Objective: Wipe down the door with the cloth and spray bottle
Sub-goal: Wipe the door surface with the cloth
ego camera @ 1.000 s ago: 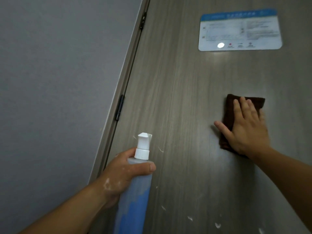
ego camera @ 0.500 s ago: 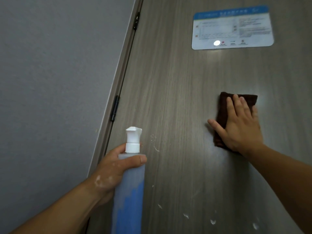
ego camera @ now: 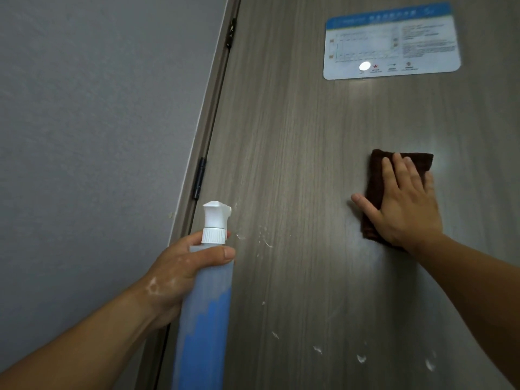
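A grey-brown wood-grain door (ego camera: 295, 153) fills the right of the view. My right hand (ego camera: 405, 204) lies flat with straight fingers on a folded dark brown cloth (ego camera: 375, 175), pressing it against the door at mid height. My left hand (ego camera: 180, 271) grips a translucent spray bottle (ego camera: 205, 319) with blue liquid and a white nozzle, held upright near the door's hinge edge. Several white foam flecks (ego camera: 266, 242) dot the door beside the nozzle and lower down.
A blue-and-white notice plate (ego camera: 392, 42) is fixed high on the door. Two dark hinges (ego camera: 199, 178) sit along the door frame on the left. A plain grey wall (ego camera: 92, 136) lies left of the frame.
My right hand and the cloth have shifted slightly left and up on the door. The view has drifted a little; the bottle stays in my left hand.
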`<state>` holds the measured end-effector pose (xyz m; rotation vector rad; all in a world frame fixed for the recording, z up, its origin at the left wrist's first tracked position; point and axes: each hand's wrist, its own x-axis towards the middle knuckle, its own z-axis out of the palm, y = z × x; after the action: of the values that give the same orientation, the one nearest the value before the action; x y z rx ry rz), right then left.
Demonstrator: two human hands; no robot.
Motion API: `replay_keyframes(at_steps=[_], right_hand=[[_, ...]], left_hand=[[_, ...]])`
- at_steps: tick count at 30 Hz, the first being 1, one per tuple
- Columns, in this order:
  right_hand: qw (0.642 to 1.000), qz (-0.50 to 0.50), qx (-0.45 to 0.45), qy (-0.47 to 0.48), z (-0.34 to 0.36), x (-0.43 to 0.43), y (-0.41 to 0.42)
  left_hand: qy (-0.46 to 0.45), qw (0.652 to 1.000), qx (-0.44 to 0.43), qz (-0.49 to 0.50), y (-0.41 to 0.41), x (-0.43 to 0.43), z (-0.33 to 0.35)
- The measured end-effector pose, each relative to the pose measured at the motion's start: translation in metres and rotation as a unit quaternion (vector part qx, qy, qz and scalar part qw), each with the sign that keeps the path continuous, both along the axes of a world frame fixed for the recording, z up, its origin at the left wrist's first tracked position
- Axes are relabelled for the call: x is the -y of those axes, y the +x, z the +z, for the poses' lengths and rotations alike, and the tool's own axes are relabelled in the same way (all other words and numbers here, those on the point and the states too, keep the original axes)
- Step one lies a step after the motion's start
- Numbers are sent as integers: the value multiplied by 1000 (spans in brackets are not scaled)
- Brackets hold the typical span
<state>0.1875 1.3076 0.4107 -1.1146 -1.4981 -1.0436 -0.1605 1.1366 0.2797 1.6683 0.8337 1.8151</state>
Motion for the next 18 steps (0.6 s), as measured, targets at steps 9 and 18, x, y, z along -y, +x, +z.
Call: replay_keyframes(at_steps=[9, 18], right_hand=[[998, 11, 30, -45, -70, 4, -36], [981, 2, 192, -15, -161, -2, -77]], left_hand=[[-16, 1000, -20, -7, -8, 3, -3], [-31, 994, -68, -76, -8, 1, -4]])
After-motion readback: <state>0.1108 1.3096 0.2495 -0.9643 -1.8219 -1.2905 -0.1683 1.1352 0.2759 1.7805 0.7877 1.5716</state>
